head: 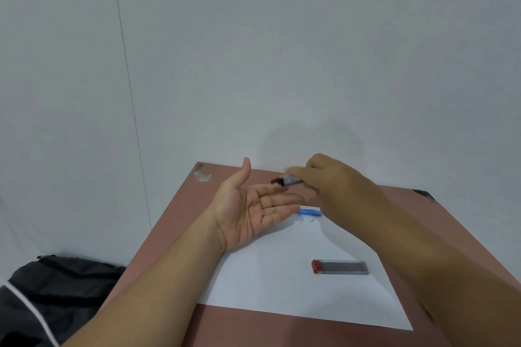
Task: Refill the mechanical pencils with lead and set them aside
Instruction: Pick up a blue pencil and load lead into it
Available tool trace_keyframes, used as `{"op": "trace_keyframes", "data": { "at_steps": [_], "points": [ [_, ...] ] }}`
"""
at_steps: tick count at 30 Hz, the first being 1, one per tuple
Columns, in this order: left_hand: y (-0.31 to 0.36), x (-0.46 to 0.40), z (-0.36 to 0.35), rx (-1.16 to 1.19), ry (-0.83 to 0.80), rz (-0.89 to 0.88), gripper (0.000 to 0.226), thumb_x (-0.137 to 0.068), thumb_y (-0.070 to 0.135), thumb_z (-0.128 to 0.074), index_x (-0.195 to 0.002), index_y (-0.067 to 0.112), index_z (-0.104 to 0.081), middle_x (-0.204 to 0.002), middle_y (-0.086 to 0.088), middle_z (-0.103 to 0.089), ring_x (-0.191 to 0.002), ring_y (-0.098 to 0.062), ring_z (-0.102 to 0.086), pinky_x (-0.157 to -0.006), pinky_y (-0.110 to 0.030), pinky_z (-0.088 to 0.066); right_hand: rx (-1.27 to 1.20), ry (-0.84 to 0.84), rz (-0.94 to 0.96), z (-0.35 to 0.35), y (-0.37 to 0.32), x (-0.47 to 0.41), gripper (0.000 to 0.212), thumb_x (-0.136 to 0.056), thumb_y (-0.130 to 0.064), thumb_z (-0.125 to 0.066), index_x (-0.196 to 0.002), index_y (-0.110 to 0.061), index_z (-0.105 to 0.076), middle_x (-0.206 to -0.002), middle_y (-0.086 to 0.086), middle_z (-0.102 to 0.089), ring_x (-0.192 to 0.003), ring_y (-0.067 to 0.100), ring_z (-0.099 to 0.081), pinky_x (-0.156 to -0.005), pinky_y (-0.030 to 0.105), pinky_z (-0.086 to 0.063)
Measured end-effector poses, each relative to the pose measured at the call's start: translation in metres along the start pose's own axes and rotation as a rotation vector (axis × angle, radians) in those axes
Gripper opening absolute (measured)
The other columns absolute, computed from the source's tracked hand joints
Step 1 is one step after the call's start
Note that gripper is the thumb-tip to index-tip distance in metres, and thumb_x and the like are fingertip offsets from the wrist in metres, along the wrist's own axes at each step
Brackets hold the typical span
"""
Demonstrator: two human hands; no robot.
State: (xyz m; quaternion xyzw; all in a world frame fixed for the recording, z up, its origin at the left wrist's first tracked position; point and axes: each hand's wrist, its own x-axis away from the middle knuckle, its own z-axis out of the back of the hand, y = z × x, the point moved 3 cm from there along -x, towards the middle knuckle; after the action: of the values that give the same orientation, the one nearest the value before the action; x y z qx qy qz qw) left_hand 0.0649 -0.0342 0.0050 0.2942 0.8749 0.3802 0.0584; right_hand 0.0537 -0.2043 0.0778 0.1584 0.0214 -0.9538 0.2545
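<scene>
Holding a blurred clear-and-black mechanical pencil (287, 181) in curled right hand (332, 180) fingers, above flat, upturned left hand (253, 205). Blue pencil (310, 212) lies on white paper sheet (267, 282); clear lead case, red cap (340, 267), nearby. Refill seemingly unfinished.

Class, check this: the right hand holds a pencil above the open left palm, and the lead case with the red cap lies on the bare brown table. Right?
Not quite. In the head view the lead case lies on the white paper, not on the bare table. The right hand, pencil and left palm are as stated.
</scene>
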Motion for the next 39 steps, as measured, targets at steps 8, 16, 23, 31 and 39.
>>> {"op": "trace_keyframes", "data": {
  "at_steps": [8, 16, 23, 31, 39],
  "points": [
    [0.000, -0.002, 0.002, 0.072, 0.027, -0.033, 0.081, -0.097, 0.055, -0.050, -0.143, -0.011, -0.039, -0.136, -0.040, -0.052, -0.128, -0.050, -0.054, -0.118, -0.048, -0.035, -0.026, -0.032, -0.095, -0.001, 0.002, 0.002, 0.112, -0.091, 0.001, -0.064, -0.144, -0.060, 0.013, -0.102, -0.008, -0.045, -0.082, 0.012, -0.054, -0.078, 0.027, -0.054],
    [0.001, 0.000, -0.001, 0.080, 0.057, -0.065, 0.073, -0.099, 0.052, -0.049, -0.136, -0.010, -0.046, -0.129, -0.037, -0.059, -0.121, -0.049, -0.060, -0.106, -0.048, -0.046, -0.089, -0.015, -0.114, -0.003, 0.001, 0.006, 0.109, -0.093, 0.002, -0.057, -0.141, -0.061, 0.018, -0.098, -0.006, -0.042, -0.082, 0.013, -0.052, -0.080, 0.031, -0.054],
    [0.001, -0.007, 0.003, -0.210, 0.230, -0.283, 0.023, -0.100, 0.015, -0.058, -0.110, -0.004, -0.065, -0.119, -0.032, -0.066, -0.100, -0.034, -0.071, -0.087, -0.036, -0.061, -0.153, 0.011, -0.179, -0.003, 0.002, 0.010, 0.097, -0.094, 0.005, -0.056, -0.156, -0.048, -0.004, -0.101, -0.004, -0.045, -0.082, 0.013, -0.050, -0.075, 0.024, -0.048],
    [0.000, -0.009, 0.005, -0.290, 0.259, -0.323, 0.010, -0.096, 0.006, -0.064, -0.096, -0.003, -0.067, -0.115, -0.031, -0.069, -0.098, -0.034, -0.069, -0.081, -0.031, -0.062, -0.158, 0.021, -0.182, -0.006, 0.002, 0.015, 0.092, -0.095, 0.002, -0.056, -0.158, -0.047, -0.009, -0.102, -0.004, -0.046, -0.083, 0.013, -0.051, -0.075, 0.024, -0.050],
    [0.003, -0.008, 0.006, -0.307, 0.313, -0.370, 0.009, -0.097, 0.006, -0.062, -0.091, -0.002, -0.065, -0.101, -0.024, -0.073, -0.084, -0.027, -0.071, -0.078, -0.031, -0.063, -0.207, 0.122, -0.208, -0.007, 0.007, 0.022, 0.077, -0.100, -0.006, -0.050, -0.157, -0.048, -0.019, -0.096, -0.009, -0.048, -0.080, 0.012, -0.050, -0.071, 0.028, -0.052]
  ]
}}
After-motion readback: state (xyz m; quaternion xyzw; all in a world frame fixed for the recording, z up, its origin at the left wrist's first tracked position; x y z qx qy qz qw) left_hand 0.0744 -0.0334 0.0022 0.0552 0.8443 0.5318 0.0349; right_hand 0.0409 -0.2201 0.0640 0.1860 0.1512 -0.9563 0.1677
